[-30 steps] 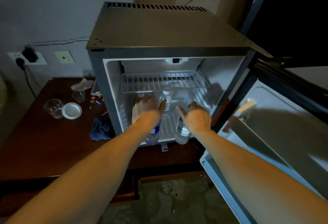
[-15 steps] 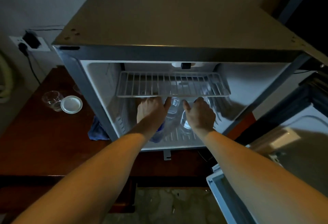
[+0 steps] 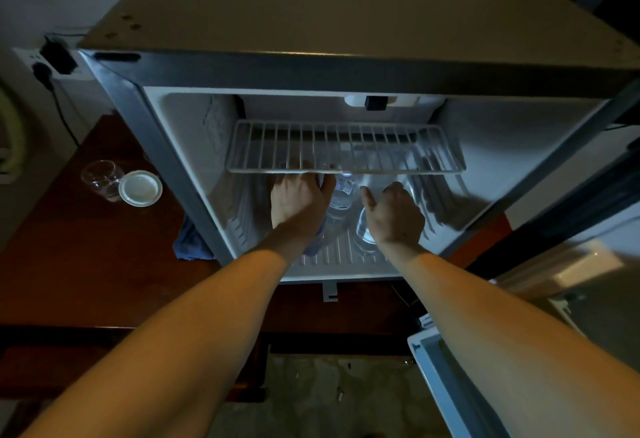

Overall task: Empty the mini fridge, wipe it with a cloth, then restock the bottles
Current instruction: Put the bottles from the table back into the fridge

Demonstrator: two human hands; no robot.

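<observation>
The mini fridge (image 3: 166, 146) stands open on a dark wooden table (image 3: 86, 264), with a white wire shelf (image 3: 346, 153) across its upper part. Both my hands reach into the lower compartment under that shelf. My left hand (image 3: 298, 202) grips a clear water bottle with a blue label (image 3: 317, 243), which shows below my wrist. My right hand (image 3: 394, 215) curls over a second clear bottle (image 3: 363, 233), thumb pointing left. Between the hands a third bottle (image 3: 341, 195) stands upright further in. A blue cloth (image 3: 190, 243) lies on the table against the fridge's left side.
A drinking glass (image 3: 102, 179) and a white round lid (image 3: 140, 188) sit on the table to the left. The fridge door (image 3: 450, 385) hangs open at the lower right. A plug and cable (image 3: 52, 66) are at the wall socket behind.
Both hands have pushed deeper into the fridge with their bottles, now reaching under the wire shelf. The view has closed in on the fridge.
</observation>
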